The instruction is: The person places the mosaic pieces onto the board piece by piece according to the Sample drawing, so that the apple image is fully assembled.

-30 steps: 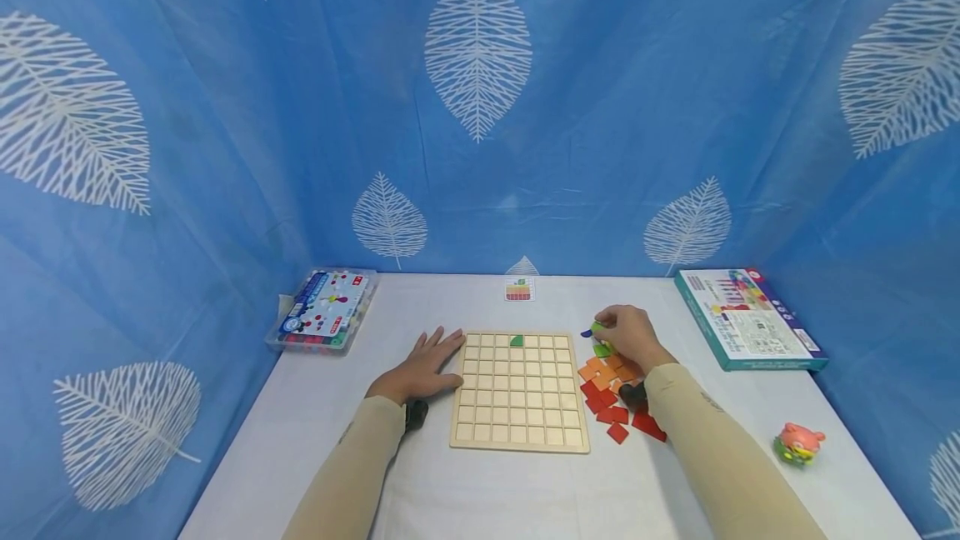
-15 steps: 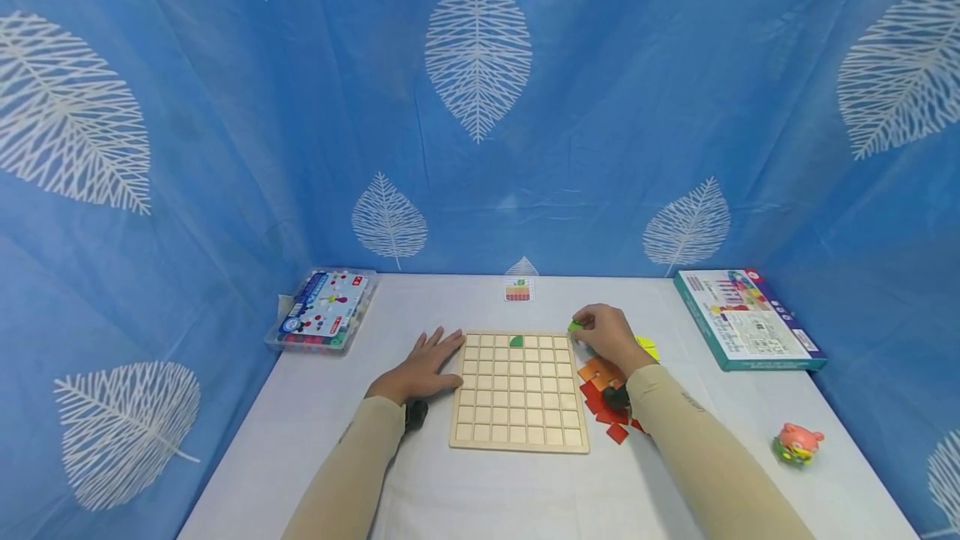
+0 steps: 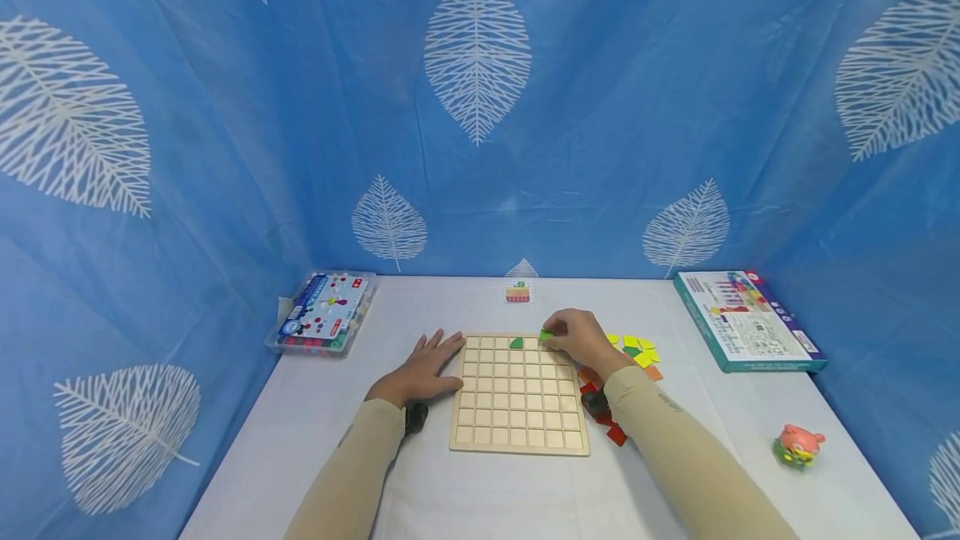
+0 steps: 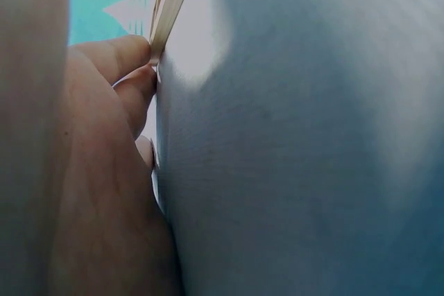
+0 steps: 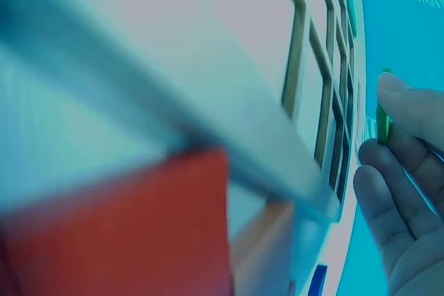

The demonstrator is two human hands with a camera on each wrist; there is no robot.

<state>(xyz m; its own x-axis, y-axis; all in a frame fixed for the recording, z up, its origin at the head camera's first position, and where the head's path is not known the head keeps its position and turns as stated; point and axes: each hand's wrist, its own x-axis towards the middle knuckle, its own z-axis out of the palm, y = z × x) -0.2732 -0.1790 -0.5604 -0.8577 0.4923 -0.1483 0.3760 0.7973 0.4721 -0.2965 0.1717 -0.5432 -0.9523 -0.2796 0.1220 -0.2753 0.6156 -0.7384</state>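
A wooden grid board (image 3: 489, 417) lies in the middle of the table, with a dark green rounded tile (image 3: 517, 343) in its top row. My left hand (image 3: 422, 370) rests flat with fingers spread along the board's left edge; in the left wrist view its fingertips meet the board's side. My right hand (image 3: 582, 338) pinches a small light green tile (image 3: 545, 335) over the top row, right of the dark green one. From the right wrist, that tile stands edge-on between thumb and fingers. Yellow tiles (image 3: 647, 357) and red tiles (image 3: 617, 435) lie right of the board, partly hidden by my right arm.
A small picture card (image 3: 519, 292) lies beyond the board. At the back left sits a clear plastic case (image 3: 324, 312), and a flat cardboard box (image 3: 750, 320) is at the back right. A pink toy figure (image 3: 798, 445) stands near the right edge.
My right hand has moved left from the tile pile to above the board's top row, carrying the light green tile. Yellow tiles have come into view behind it. The left hand has stayed put.
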